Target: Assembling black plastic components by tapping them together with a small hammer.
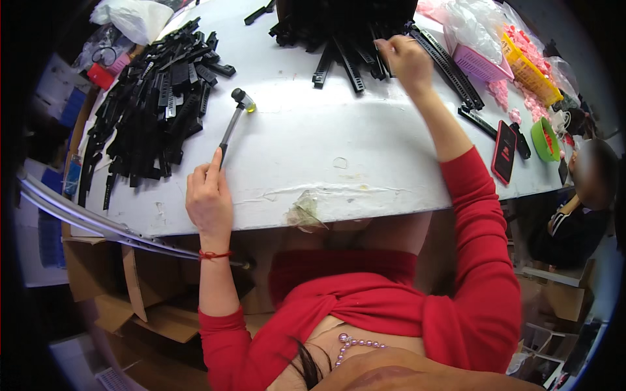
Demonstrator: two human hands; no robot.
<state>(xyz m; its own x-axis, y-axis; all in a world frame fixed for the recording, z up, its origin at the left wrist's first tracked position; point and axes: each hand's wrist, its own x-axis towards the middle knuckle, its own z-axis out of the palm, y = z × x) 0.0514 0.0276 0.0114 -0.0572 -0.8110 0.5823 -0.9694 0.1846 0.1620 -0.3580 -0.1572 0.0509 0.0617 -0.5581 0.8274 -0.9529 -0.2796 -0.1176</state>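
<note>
My left hand (210,195) rests near the table's front edge, closed round the dark grip of a small hammer (229,130). The hammer lies slanted away from me, its black head with a yellow face on the tabletop. At the far side my right hand (407,62) reaches to the right edge of a heap of slotted black plastic strips (339,62). Its fingers are bent together; what they hold, if anything, is hidden. Long black slotted strips (447,68) lie just right of that hand.
A large pile of black plastic strips (163,98) covers the table's left. On the right are a red-edged phone (504,153), a green bowl (544,140), a pink basket (481,63) and a yellow basket (531,72) of pink pieces. Another person (574,221) sits at the right.
</note>
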